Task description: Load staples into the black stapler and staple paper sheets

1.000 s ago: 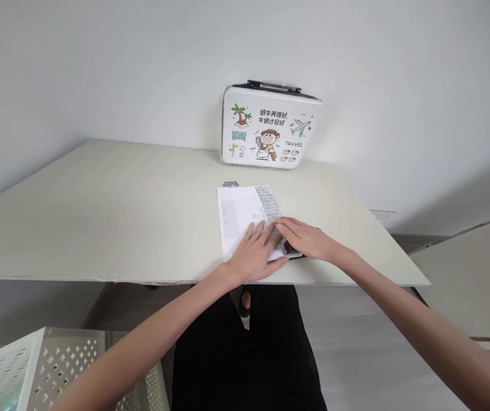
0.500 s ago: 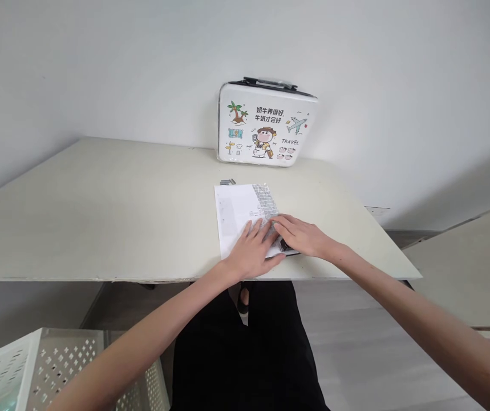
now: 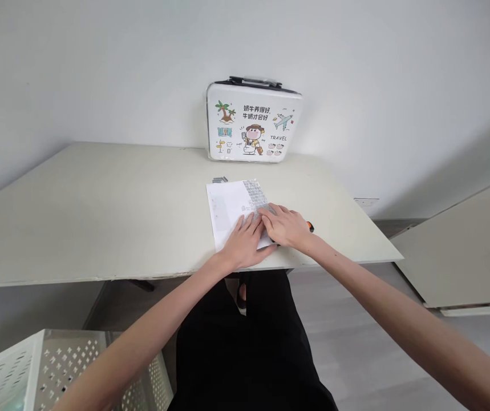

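Observation:
A white printed sheet of paper point(image 3: 227, 200) with a grey brick-like pattern lies near the table's front edge. My left hand point(image 3: 245, 242) rests flat on its lower part, fingers stretched out, holding nothing. At the sheet's right edge my right hand point(image 3: 286, 225) is curled palm down over a black stapler point(image 3: 310, 226), with its fingertips touching the paper close to my left fingers. Most of the stapler is hidden; only a dark bit under the palm and an orange-and-black end show. Several grey staple strips point(image 3: 219, 179) lie just behind the paper.
A white case point(image 3: 251, 137) with cartoon prints and a black handle leans on the wall at the back of the pale table point(image 3: 112, 217). White perforated baskets point(image 3: 71, 354) stand on the floor at lower left. A pale panel point(image 3: 467, 245) is at right.
My right hand has shifted slightly over the stapler, whose orange end now shows beyond the hand. My left hand stays flat on the paper. The whole view has turned a little.

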The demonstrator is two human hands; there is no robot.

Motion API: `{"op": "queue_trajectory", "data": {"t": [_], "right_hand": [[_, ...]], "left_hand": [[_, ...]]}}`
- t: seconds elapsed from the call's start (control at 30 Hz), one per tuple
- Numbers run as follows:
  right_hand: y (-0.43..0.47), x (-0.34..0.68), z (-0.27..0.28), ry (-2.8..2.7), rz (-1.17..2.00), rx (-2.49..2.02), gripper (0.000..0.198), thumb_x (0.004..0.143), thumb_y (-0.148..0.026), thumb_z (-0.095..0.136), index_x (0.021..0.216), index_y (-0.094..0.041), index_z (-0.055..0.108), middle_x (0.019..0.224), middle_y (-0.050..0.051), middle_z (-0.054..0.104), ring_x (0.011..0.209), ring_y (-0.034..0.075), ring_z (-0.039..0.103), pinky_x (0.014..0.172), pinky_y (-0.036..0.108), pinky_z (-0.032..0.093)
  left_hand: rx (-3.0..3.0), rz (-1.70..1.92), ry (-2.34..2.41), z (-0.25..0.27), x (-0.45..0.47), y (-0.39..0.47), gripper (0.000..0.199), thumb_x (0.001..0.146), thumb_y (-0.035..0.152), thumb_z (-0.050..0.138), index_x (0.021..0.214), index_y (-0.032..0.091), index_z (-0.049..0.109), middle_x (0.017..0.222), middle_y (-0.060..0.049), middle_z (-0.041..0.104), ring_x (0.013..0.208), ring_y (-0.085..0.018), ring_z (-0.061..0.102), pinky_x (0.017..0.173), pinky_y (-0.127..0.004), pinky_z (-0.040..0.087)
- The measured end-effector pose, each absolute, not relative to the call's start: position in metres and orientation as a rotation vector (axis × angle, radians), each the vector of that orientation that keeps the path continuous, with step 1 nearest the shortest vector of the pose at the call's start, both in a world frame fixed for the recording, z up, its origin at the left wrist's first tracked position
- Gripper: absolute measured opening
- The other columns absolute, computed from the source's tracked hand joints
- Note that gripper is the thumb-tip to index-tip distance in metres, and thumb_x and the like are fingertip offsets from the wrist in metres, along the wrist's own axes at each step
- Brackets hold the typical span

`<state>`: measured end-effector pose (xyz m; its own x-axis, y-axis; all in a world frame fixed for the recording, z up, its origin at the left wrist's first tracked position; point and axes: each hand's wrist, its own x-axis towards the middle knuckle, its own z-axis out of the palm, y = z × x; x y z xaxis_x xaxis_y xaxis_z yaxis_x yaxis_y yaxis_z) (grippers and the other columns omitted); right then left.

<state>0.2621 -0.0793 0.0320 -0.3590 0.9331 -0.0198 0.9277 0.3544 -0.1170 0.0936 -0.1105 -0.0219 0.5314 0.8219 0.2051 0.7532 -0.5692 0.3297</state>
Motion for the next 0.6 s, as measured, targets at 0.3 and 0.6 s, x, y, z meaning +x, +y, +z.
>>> {"op": "queue_trajectory", "data": {"t": [0.3,0.6], "right_hand": [[-0.092,0.299,0.033,-2.139,0.343,-1.669,0.064,0.109,-0.047,0.017,0.085,-0.024,0.072,0.118,0.009,0.074,0.116,0.027,0.066,0.097,0.040,0.050],[-0.099,0.360,0.027,-1.890,0.285,-1.874,0.070,0.108,-0.060,0.016,0.071,-0.025,0.064,0.091,0.010,0.077,0.088,0.029,0.069,0.081,0.039,0.047]], "left_hand": [[2.591,0.382,1.321,-0.017,0.081,-0.120,0.088,0.104,0.072,0.030,0.165,0.009,0.030,0.175,-0.015,0.021,0.164,-0.032,0.008,0.134,-0.052,0.004],[2.542,0.376,1.254,-0.007,0.074,-0.121,0.088,0.103,0.075,0.034,0.171,0.021,0.018,0.177,-0.008,0.017,0.164,-0.031,0.005,0.135,-0.053,0.007]]}}
